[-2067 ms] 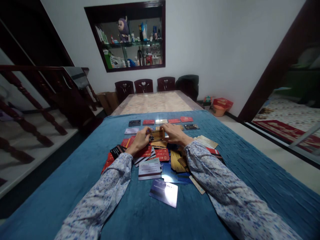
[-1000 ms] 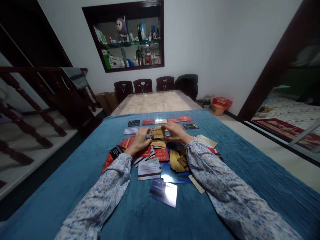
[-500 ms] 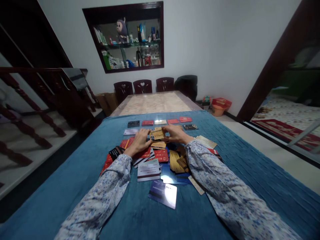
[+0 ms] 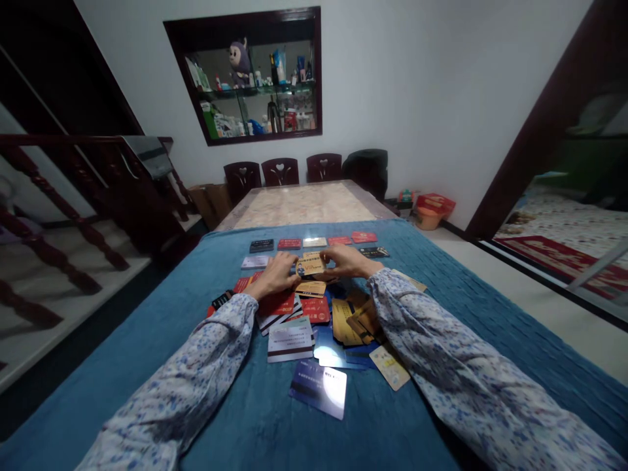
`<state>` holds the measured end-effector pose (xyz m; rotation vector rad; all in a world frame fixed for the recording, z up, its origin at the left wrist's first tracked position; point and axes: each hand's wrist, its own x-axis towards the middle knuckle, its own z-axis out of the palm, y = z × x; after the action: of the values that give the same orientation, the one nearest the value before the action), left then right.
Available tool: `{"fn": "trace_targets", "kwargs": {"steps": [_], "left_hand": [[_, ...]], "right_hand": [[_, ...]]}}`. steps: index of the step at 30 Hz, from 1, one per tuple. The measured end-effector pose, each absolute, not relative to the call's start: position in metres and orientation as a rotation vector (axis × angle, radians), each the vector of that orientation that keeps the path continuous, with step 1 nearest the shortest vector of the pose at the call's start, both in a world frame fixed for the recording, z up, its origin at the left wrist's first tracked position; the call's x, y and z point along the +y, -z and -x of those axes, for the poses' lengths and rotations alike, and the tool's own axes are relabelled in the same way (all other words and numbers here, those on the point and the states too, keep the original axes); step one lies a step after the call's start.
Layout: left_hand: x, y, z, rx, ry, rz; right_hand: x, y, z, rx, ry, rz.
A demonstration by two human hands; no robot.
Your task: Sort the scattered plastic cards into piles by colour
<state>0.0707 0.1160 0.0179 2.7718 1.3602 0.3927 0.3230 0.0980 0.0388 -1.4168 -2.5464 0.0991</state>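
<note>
Between my two hands is a gold card with dark print, held by its short sides. My left hand grips its left edge, fingers bent with the thumb below. At the right edge, my right hand pinches it in the same way. Just under it lies an orange card with a dark stripe. A loose pile of cards spreads nearer to me: red cards, a silver-white card, gold cards and a shiny blue-violet card at the front.
Beyond my hands, cards lie in rows: a black card, a red card, a pale card and a black card. A blue cloth covers the near table. Chairs stand at the far end.
The gold card tilts a little differently and its print catches more light. My right forearm has shifted slightly, showing more of the pale card beside it. Both hands keep their hold.
</note>
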Motion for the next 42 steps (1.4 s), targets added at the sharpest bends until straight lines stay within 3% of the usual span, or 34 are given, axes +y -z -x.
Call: {"fn": "trace_targets", "kwargs": {"steps": [10,42], "left_hand": [[0.141,-0.033,-0.089,1.402,-0.286,-2.773],[0.191,-0.020,-0.116,1.453,-0.069,-2.684]], "right_hand": [[0.107,-0.057,-0.329,-2.643,0.079,1.549],[0.158,-0.036,-0.335,-2.686,-0.010,1.714]]}}
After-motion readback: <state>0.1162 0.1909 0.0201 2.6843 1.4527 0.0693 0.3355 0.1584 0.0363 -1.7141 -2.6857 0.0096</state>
